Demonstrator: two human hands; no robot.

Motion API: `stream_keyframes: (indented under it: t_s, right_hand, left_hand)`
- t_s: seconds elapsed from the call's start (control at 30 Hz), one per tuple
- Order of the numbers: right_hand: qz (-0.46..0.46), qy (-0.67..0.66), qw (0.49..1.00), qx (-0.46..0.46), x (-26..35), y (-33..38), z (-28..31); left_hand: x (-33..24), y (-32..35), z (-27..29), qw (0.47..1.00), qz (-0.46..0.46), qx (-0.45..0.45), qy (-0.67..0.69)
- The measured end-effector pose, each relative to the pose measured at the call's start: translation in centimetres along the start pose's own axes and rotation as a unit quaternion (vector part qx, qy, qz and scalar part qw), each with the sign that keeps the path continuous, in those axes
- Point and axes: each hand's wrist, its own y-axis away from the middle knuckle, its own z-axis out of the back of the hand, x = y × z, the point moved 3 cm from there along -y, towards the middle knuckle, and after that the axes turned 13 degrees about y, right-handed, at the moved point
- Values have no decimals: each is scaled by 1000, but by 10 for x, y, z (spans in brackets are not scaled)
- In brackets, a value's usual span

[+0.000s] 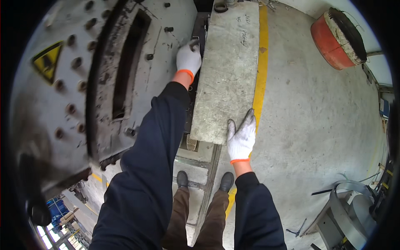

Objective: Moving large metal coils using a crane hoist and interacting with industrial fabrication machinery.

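Observation:
A long grey-white slab-like bench top (227, 75), scuffed and marked with handwriting, runs away from me beside a large machine. My left hand (188, 59), in a white knit glove with an orange cuff, is at the gap between the machine and the bench top's left edge. Its dark-tipped fingers are curled; what they hold, if anything, is hidden. At the near right corner, my right hand (242, 139), gloved alike, rests against the edge with fingers stretched out and thumb apart.
The grey machine wall (166, 25) with bolts, a slot and a yellow warning triangle (47, 62) fills the left. A dark ring (220, 7) sits on the bench top's far end. A red drum (333, 41) stands far right. Coiled metal strip (354, 204) lies lower right. A pedal (191, 143) is below.

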Motion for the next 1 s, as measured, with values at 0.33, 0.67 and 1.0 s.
stream_keyframes:
  t_s: [0.33, 0.67, 1.0]
  right_hand:
    - [2, -29, 999, 18, -2, -3, -3]
    - [-2, -44, 999, 13, -1, -2, -5]
    - [8, -35, 999, 1, -1, -3, -4]
  left_hand:
    - [44, -100, -50, 968, -135, 151, -150]
    - [64, -108, -69, 926, -199, 142, -286]
    - [33, -63, -44, 956, -98, 50, -272]
